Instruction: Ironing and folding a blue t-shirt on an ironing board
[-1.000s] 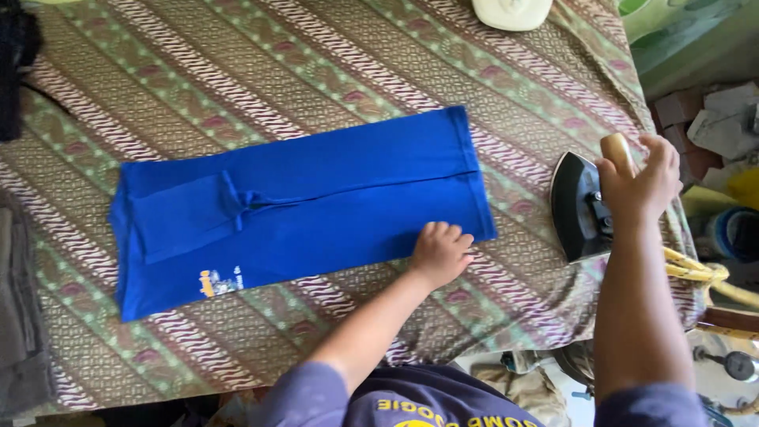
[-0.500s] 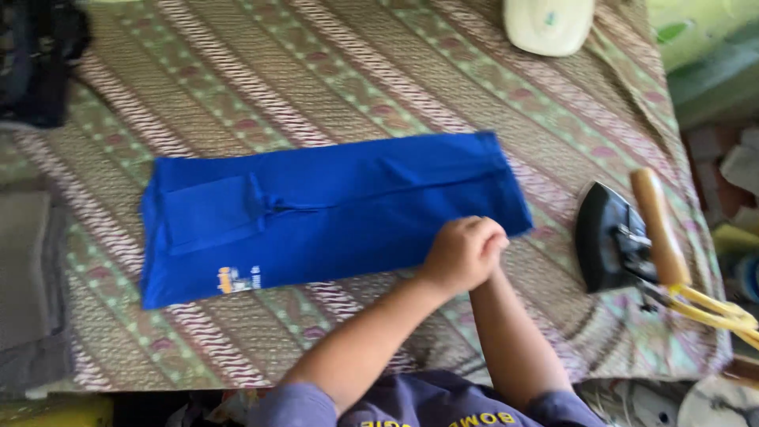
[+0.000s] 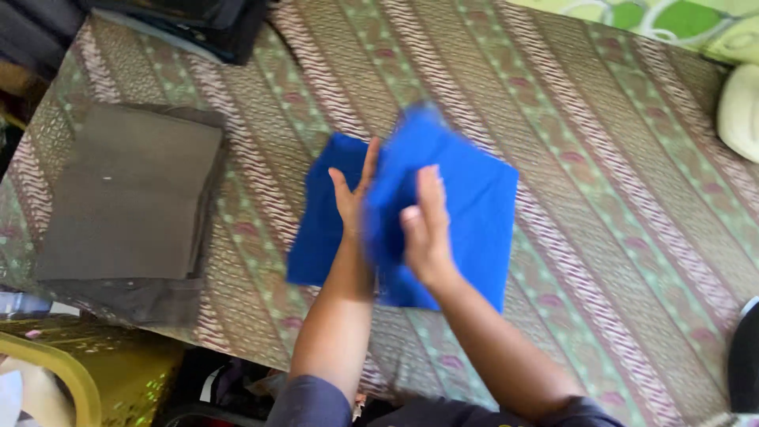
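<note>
Seen from the head camera, looking down: one blue garment (image 3: 466, 213), folded into a rough square, lying near the middle of one striped patterned cover (image 3: 601, 158) that spreads across the whole work surface. Two bare hands at work on it, both blurred by motion. Left hand (image 3: 352, 194) raised edge-on, fingers straight and together, thumb apart, pressed against a lifted fold of the blue cloth; no closed grasp to be made out, more a flat hand set against the fabric. Right hand (image 3: 427, 225) just beside it, palm down on the cloth, fingers extended and only slightly spread, flat on top rather than pinching, though the blur leaves the fingertips uncertain. Top corner of the garment lifted off the cover and smeared in the frame; lower and right-hand parts lying flat. Two forearms running down to the lower edge, ending in dark blue sleeves (image 3: 316, 403). To the left, well apart from the blue piece, one stack of folded grey-brown cloth (image 3: 126, 205), square-edged, at the edge of the cover. At the top left, one heap of dark clothing (image 3: 198, 20). At the far right edge, one pale rounded object (image 3: 743, 111), only partly in frame. At the bottom left, one yellow curved frame (image 3: 55, 372) below the table edge.
</note>
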